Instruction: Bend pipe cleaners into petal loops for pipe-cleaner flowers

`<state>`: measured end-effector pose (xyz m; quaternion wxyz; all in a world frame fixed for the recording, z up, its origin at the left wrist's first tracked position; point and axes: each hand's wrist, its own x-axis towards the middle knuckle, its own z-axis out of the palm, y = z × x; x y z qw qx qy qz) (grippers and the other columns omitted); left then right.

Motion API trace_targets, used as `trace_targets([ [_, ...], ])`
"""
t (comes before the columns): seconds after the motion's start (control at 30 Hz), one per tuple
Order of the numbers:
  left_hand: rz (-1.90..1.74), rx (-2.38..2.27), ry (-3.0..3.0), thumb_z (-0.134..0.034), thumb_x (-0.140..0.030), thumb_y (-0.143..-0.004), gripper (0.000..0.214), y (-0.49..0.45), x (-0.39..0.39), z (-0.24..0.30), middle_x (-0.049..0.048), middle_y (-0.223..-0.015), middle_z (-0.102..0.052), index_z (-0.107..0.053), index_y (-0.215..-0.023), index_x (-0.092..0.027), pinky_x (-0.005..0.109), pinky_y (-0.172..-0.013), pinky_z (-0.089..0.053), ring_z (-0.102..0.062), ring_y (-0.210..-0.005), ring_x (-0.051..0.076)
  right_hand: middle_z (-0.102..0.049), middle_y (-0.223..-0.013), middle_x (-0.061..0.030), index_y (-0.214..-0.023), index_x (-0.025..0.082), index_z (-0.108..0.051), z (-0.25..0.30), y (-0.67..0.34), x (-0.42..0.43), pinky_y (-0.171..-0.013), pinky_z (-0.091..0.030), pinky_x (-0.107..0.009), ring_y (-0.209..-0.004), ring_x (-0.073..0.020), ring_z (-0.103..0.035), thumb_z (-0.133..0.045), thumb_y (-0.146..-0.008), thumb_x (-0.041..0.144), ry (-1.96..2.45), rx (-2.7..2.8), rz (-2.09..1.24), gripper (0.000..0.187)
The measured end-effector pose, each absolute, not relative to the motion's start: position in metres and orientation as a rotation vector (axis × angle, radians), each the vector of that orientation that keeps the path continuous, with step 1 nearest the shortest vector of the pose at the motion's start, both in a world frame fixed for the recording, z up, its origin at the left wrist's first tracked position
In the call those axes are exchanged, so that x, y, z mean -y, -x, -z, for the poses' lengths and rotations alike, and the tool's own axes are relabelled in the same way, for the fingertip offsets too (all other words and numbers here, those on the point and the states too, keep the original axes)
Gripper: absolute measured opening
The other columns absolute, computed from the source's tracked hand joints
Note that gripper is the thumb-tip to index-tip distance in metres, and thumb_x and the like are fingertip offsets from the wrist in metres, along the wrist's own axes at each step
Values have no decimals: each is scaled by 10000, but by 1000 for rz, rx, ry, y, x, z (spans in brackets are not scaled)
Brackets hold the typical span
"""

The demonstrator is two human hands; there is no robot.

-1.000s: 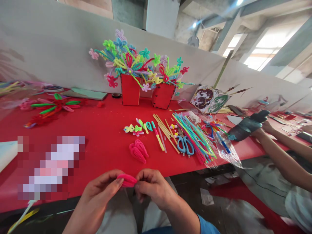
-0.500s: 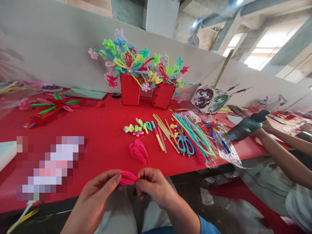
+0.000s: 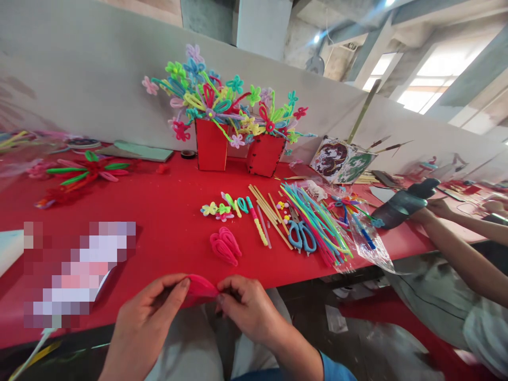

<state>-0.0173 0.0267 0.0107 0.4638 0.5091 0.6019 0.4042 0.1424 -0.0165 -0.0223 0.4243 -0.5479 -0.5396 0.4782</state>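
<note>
Between my two hands, over the front edge of the red table, is a bright pink pipe cleaner [image 3: 201,284] bent into long loops, slightly blurred. My left hand [image 3: 159,307] pinches its left end between thumb and fingers. At the other end, the thumb and fingertips of my right hand [image 3: 248,307] close on the tip. Just beyond lies a bundle of pink pipe-cleaner loops [image 3: 225,246]. Blue-handled scissors [image 3: 302,235] rest to the right, beside a pile of coloured pipe cleaners [image 3: 317,222]. Small pipe-cleaner flowers [image 3: 217,210] lie farther back.
Two red vases [image 3: 212,145] with pipe-cleaner flowers stand at the back. Wooden sticks [image 3: 270,211] lie near the scissors. A pixelated object [image 3: 83,270] with a cable is at left. At right are a dark bottle [image 3: 400,206] and another person's arms [image 3: 456,243].
Both hands still grip the pink loops. My left hand has shifted slightly left, and more of the pink piece shows between the hands, its shape more arched.
</note>
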Motion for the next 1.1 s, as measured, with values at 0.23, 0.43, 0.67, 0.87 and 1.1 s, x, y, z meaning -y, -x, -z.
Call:
trace_targets([
  [0.23, -1019, -1543, -1162, -699, -485, -484, 309, 24, -35, -1, 1, -664, -729, -699, -664, -234, 217, -593, -531, -658, -696, 208, -634, -672, 14, -805, 196, -675, 18, -141, 14, -561, -367, -177, -619, -100, -574, -540, -795, 199, 1548, 1666, -784, 136],
  [0.43, -1154, -1384, -1022, -726, -512, -532, 375, 35, -42, 23, -34, -733, -725, -688, -808, -260, 149, -659, -511, -662, -746, 145, -635, -767, -24, -806, 183, -660, 24, -159, -4, -616, -391, -202, -699, -130, -590, -537, -807, 203, 1780, 1625, -436, 124],
  [0.67, -1076, -1341, -1014, -740, -530, -506, 378, 36, -42, 31, -23, -681, -719, -691, -745, -241, 151, -640, -515, -659, -709, 145, -616, -966, -80, -1046, 181, -596, 33, -166, -28, -761, -435, -330, -891, -238, -556, -613, -753, 327, 1984, 1764, -151, 328],
  [0.87, -1045, -1379, -1095, -716, -520, -553, 357, 45, -45, 37, -18, -716, -724, -690, -780, -246, 160, -634, -514, -660, -731, 157, -634, -922, -62, -1069, 231, -587, 37, -143, -48, -750, -449, -327, -849, -214, -554, -547, -801, 266, 1922, 1934, -81, 273],
  [1.1, -1065, -1482, -1339, -626, -531, -585, 333, 49, -47, 22, 10, -653, -726, -679, -718, -231, 237, -543, -536, -672, -628, 204, -645, -910, -29, -1018, 243, -596, 33, -94, -81, -693, -465, -277, -834, -194, -587, -517, -825, 329, 1811, 1963, -126, 226],
])
